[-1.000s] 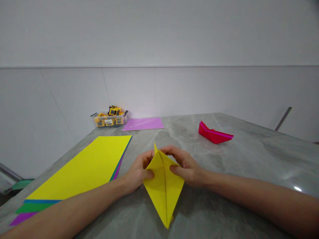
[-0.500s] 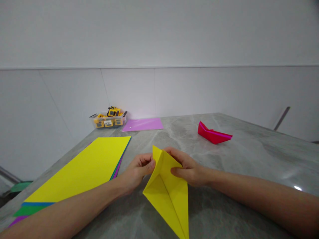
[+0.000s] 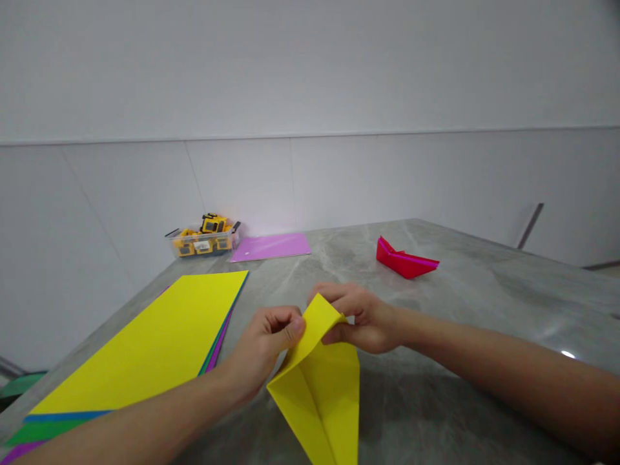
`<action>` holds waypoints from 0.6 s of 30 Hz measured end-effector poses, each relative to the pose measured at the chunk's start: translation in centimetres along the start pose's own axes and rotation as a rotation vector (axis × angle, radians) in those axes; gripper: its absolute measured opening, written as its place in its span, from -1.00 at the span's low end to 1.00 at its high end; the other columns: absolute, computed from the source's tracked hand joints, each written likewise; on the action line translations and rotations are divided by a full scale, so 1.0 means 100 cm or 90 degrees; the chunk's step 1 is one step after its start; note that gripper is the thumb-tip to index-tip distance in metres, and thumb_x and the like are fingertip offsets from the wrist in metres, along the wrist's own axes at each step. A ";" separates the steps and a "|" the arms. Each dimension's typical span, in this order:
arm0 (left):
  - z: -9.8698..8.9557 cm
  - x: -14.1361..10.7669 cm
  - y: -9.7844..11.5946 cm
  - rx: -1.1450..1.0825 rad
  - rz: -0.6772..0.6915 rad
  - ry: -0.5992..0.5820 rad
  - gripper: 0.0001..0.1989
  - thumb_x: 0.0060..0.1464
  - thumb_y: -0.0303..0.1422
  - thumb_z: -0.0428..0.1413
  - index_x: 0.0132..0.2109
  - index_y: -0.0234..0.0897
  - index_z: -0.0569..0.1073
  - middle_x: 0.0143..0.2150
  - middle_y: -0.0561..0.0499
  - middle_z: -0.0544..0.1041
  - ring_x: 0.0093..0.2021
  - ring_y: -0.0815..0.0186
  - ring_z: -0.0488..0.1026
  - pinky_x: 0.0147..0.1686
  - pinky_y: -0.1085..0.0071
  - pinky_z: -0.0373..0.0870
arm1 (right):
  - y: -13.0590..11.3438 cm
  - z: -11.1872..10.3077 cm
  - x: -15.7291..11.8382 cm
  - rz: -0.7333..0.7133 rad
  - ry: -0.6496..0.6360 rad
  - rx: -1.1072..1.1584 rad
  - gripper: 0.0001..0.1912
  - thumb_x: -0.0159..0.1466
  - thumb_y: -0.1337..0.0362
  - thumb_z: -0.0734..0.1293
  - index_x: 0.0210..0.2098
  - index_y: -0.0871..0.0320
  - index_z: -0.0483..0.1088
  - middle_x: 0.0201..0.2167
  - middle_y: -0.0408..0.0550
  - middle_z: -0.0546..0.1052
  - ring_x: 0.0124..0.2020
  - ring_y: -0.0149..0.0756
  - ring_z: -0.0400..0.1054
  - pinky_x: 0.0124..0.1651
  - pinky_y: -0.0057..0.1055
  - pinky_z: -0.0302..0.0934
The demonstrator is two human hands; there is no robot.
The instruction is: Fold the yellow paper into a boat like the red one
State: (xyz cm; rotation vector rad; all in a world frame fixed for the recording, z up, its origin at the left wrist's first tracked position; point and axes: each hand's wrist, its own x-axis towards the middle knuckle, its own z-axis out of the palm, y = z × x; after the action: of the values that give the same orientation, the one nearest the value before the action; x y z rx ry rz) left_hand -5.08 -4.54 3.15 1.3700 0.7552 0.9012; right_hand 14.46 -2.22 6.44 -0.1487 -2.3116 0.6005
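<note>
A folded yellow paper (image 3: pixel 329 387) is held up over the table's near part, its lower end cut off by the bottom of the view. My left hand (image 3: pixel 274 339) pinches its upper left edge between thumb and fingers. At the upper right, my right hand (image 3: pixel 358 316) grips the paper, with the thumb in front and some fingers partly hidden behind it. The top corner is folded over and points up between my hands. Creases run down the paper's middle.
Yellow sheets (image 3: pixel 150 342) lie on blue, green and purple ones at the left. A clear bin (image 3: pixel 202 244) of yellow toy vehicles and a pink sheet (image 3: pixel 271 247) are at the back of the grey table (image 3: pixel 484 290). A red paper boat (image 3: pixel 407 261) stands right of centre.
The paper's top has turned and its upper flap now folds over towards the right. My right hand's fingers have shifted in to the top edge. The view has shifted slightly.
</note>
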 end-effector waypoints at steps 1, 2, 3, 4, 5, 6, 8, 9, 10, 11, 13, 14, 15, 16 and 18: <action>0.000 0.000 -0.001 0.002 -0.005 -0.001 -0.59 -0.06 -0.08 0.20 -0.53 -0.35 0.34 -0.58 0.09 0.22 -0.56 0.46 0.16 -0.56 0.51 0.03 | 0.000 0.000 -0.001 -0.002 -0.001 0.004 -0.80 0.27 0.24 0.28 -0.42 0.23 0.41 -0.38 -0.02 0.38 -0.32 -0.34 0.27 -0.24 -0.38 0.18; 0.000 0.001 -0.002 0.007 -0.009 -0.001 -0.58 -0.07 -0.06 0.20 -0.53 -0.35 0.34 -0.58 0.09 0.22 -0.57 0.46 0.15 -0.56 0.51 0.01 | 0.000 0.001 -0.001 0.000 0.003 0.008 -0.80 0.25 0.24 0.30 -0.44 0.23 0.41 -0.38 -0.03 0.37 -0.31 -0.34 0.26 -0.24 -0.38 0.18; -0.001 0.001 -0.003 0.016 -0.009 0.000 -0.57 -0.07 -0.05 0.20 -0.53 -0.35 0.34 -0.58 0.09 0.22 -0.57 0.46 0.14 -0.57 0.51 0.00 | 0.000 0.003 -0.001 0.011 0.014 0.014 -0.79 0.24 0.23 0.32 -0.46 0.23 0.42 -0.38 -0.04 0.35 -0.31 -0.35 0.25 -0.24 -0.38 0.17; -0.002 0.002 -0.003 0.029 -0.006 0.002 -0.56 -0.07 -0.03 0.19 -0.53 -0.35 0.33 -0.58 0.08 0.23 -0.57 0.46 0.13 -0.57 0.51 -0.01 | 0.000 0.005 -0.002 0.031 0.033 0.023 -0.78 0.22 0.21 0.33 -0.48 0.23 0.42 -0.38 -0.04 0.34 -0.31 -0.35 0.25 -0.24 -0.38 0.17; -0.003 0.003 -0.003 0.044 0.003 0.007 -0.55 -0.06 -0.02 0.17 -0.53 -0.35 0.33 -0.58 0.09 0.22 -0.57 0.46 0.12 -0.57 0.50 -0.01 | 0.000 0.008 -0.002 0.059 0.062 0.032 -0.76 0.21 0.18 0.35 -0.48 0.23 0.43 -0.36 -0.04 0.33 -0.31 -0.35 0.24 -0.23 -0.38 0.17; -0.004 0.003 -0.002 0.059 0.013 0.016 -0.54 -0.06 -0.01 0.17 -0.53 -0.35 0.32 -0.58 0.09 0.22 -0.56 0.46 0.11 -0.56 0.50 -0.01 | 0.000 0.010 -0.003 0.095 0.097 0.037 -0.74 0.19 0.14 0.37 -0.49 0.23 0.45 -0.33 -0.04 0.32 -0.29 -0.35 0.24 -0.20 -0.36 0.17; -0.005 0.004 -0.001 0.081 0.025 0.035 -0.53 -0.08 0.00 0.18 -0.54 -0.35 0.31 -0.58 0.10 0.19 -0.55 0.45 0.11 -0.55 0.50 -0.01 | 0.001 0.015 -0.005 0.169 0.164 0.044 -0.70 0.14 0.08 0.40 -0.48 0.22 0.48 -0.21 0.00 0.32 -0.19 -0.30 0.23 -0.09 -0.29 0.16; -0.005 0.004 0.000 0.085 0.024 0.043 -0.53 -0.08 0.00 0.18 -0.54 -0.35 0.31 -0.58 0.10 0.18 -0.55 0.45 0.10 -0.55 0.50 -0.01 | 0.001 0.017 -0.006 0.195 0.185 0.050 -0.70 0.12 0.06 0.41 -0.48 0.21 0.49 -0.12 0.02 0.31 -0.11 -0.27 0.22 -0.02 -0.26 0.14; -0.005 0.004 0.000 0.086 0.019 0.046 -0.53 -0.09 0.00 0.18 -0.54 -0.35 0.31 -0.57 0.10 0.18 -0.55 0.45 0.10 -0.56 0.50 -0.01 | 0.002 0.018 -0.007 0.207 0.193 0.061 -0.70 0.11 0.06 0.42 -0.49 0.20 0.50 -0.03 0.03 0.29 -0.04 -0.23 0.20 0.03 -0.24 0.11; -0.004 0.004 0.001 0.084 0.014 0.044 -0.53 -0.09 0.00 0.18 -0.54 -0.35 0.31 -0.57 0.10 0.19 -0.55 0.45 0.10 -0.55 0.50 0.00 | 0.002 0.019 -0.007 0.208 0.191 0.073 -0.71 0.10 0.06 0.43 -0.49 0.19 0.50 0.04 0.03 0.27 0.01 -0.21 0.17 0.07 -0.22 0.08; -0.002 0.004 0.002 0.076 0.004 0.029 -0.53 -0.08 0.00 0.17 -0.55 -0.35 0.31 -0.58 0.09 0.20 -0.56 0.45 0.11 -0.56 0.50 0.00 | 0.002 0.018 -0.009 0.189 0.176 0.093 -0.74 0.09 0.08 0.44 -0.50 0.17 0.50 0.15 0.00 0.22 0.08 -0.18 0.14 0.09 -0.21 0.07; -0.001 0.004 0.002 0.072 -0.002 0.022 -0.53 -0.08 0.00 0.17 -0.55 -0.35 0.31 -0.58 0.09 0.21 -0.56 0.45 0.11 -0.56 0.50 0.00 | 0.001 0.018 -0.009 0.183 0.176 0.093 -0.76 0.10 0.10 0.44 -0.51 0.16 0.50 0.18 -0.03 0.20 0.10 -0.17 0.13 0.08 -0.21 0.07; -0.001 0.004 0.002 0.069 -0.007 0.018 -0.54 -0.08 -0.01 0.17 -0.55 -0.35 0.32 -0.58 0.09 0.22 -0.57 0.45 0.11 -0.57 0.50 0.00 | 0.000 0.018 -0.009 0.183 0.182 0.086 -0.78 0.10 0.12 0.44 -0.51 0.15 0.51 0.20 -0.04 0.20 0.11 -0.17 0.13 0.07 -0.20 0.07; -0.001 0.005 0.002 0.067 -0.010 0.017 -0.54 -0.08 -0.01 0.17 -0.55 -0.35 0.32 -0.58 0.09 0.22 -0.57 0.45 0.11 -0.57 0.50 0.00 | 0.000 0.018 -0.009 0.189 0.192 0.075 -0.81 0.10 0.14 0.45 -0.51 0.13 0.52 0.21 -0.05 0.20 0.12 -0.16 0.13 0.07 -0.20 0.07; -0.003 0.005 0.001 0.063 -0.010 0.025 -0.55 -0.09 -0.02 0.18 -0.55 -0.35 0.32 -0.58 0.09 0.22 -0.57 0.46 0.12 -0.58 0.50 -0.02 | -0.002 0.019 -0.008 0.207 0.217 0.057 -0.86 0.10 0.17 0.45 -0.48 0.11 0.53 0.22 -0.05 0.21 0.14 -0.13 0.12 0.07 -0.19 0.07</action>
State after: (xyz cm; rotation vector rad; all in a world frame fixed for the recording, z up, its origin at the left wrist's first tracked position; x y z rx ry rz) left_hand -5.06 -3.95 3.24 1.4340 0.8493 0.8900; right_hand 13.78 -3.34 4.84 -0.5496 -1.9386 0.7740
